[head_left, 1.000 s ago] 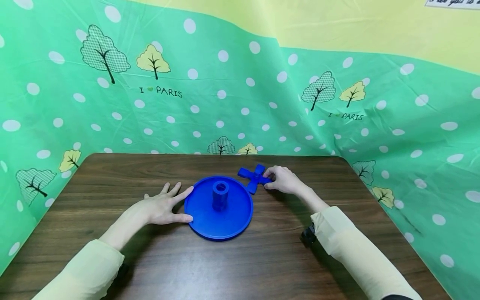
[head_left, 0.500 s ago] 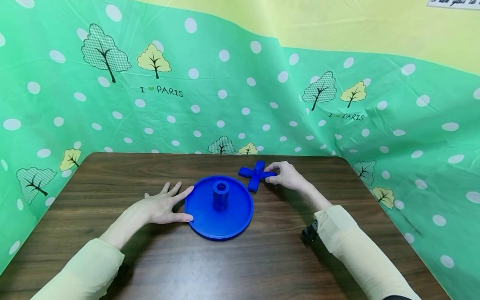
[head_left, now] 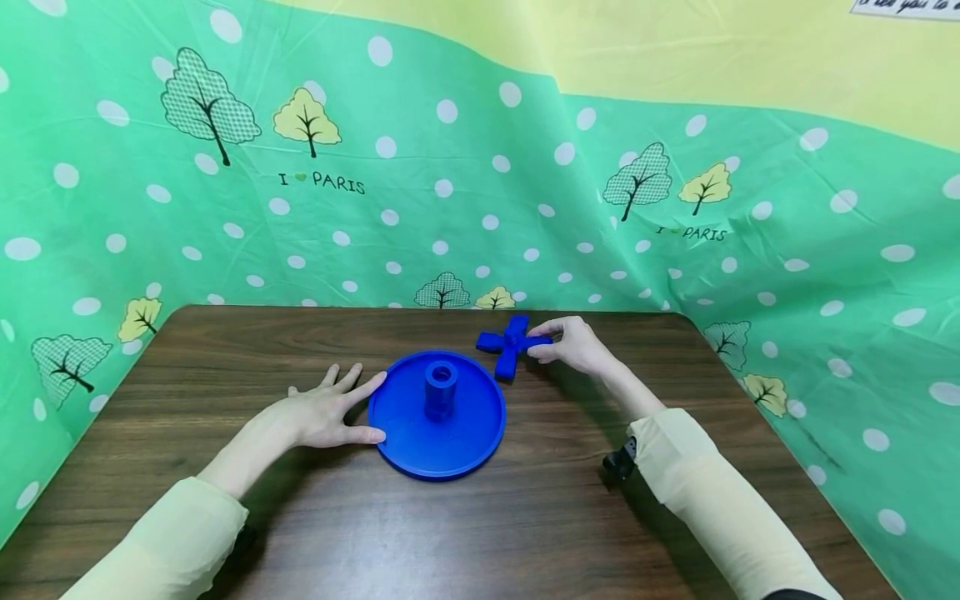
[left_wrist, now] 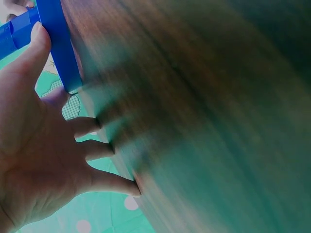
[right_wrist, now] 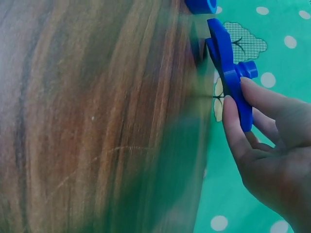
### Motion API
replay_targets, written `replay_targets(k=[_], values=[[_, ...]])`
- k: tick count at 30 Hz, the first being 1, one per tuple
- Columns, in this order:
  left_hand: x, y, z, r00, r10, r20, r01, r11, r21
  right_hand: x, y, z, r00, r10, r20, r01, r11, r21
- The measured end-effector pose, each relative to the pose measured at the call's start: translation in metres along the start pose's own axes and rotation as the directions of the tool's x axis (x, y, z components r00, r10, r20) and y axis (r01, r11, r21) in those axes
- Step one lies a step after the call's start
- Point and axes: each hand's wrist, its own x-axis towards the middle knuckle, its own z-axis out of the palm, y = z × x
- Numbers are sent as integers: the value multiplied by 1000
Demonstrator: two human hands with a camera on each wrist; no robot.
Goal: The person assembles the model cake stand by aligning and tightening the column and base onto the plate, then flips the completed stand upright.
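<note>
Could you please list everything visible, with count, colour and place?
Table: 1, brown, foreground
Cloth: 1, green and yellow, behind table
Round base with post: 1, blue, on table
Cross: 1, blue, right of and beyond base
Lettered strip: 1, whitish, top right corner
Wrist device: 1 plainly visible, black, right of centre
Unclear item: 1, black, bottom right edge
Sleeves: 2, pale yellow, lower sides
Left hand: 1, bare, touching base
Right hand: 1, bare, pinching cross

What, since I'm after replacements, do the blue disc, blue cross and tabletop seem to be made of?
Blue disc: probably hard plastic, smooth with a mild sheen; its colour is even, its rim crisp.
Blue cross: likely similar plastic, smooth, the same uniform blue.
Tabletop: brown wood grain, satiny where light reflects; solid wood or laminate, I can't tell.
</note>
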Motion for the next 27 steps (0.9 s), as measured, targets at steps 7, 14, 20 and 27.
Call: replay_targets(k=[7, 14, 20, 27], values=[[2, -1, 1, 1000, -2, -6, 2, 1000, 5, -2, -8, 0, 991, -39, -131, 38, 999, -10], [2, -1, 1, 1000, -4, -5, 4, 1000, 1, -6, -17, 0, 968, -137, -211, 127, 990, -60], [3, -1, 1, 1000, -5, -4, 5, 1000, 2, -11, -29, 0, 945, -188, -268, 186, 982, -36], [3, -1, 2, 1000, -2, -2, 2, 1000, -3, -18, -45, 5, 914, -250, -319, 246, 968, -55]])
